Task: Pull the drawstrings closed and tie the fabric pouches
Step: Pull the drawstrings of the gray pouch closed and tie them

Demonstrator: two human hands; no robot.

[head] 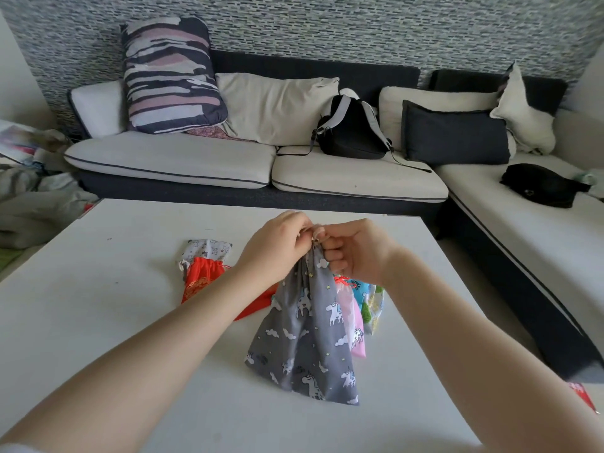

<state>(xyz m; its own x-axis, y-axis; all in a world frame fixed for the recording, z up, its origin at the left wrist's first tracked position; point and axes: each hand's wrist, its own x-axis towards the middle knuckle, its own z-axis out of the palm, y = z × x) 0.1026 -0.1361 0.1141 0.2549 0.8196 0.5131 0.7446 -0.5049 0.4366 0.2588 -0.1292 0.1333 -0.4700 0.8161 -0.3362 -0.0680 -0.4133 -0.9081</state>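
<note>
A grey pouch with white unicorns (307, 341) hangs above the white table (114, 322), its top bunched together. My left hand (274, 246) and my right hand (353, 250) meet at that gathered neck, fingers curled and pinching the drawstring there. The cord itself is mostly hidden by my fingers. A red pouch (204, 277) lies on the table to the left, partly under my left forearm. A white patterned pouch (206, 250) lies behind it. A pink pouch (354, 325) and other colourful pouches (369, 299) lie behind the grey one.
A sofa (202, 165) with cushions runs beyond the table's far edge, with a black backpack (351, 129) on it. A black bag (539, 184) sits on the sofa section at right. Heaped fabric lies on the floor at left (29, 178).
</note>
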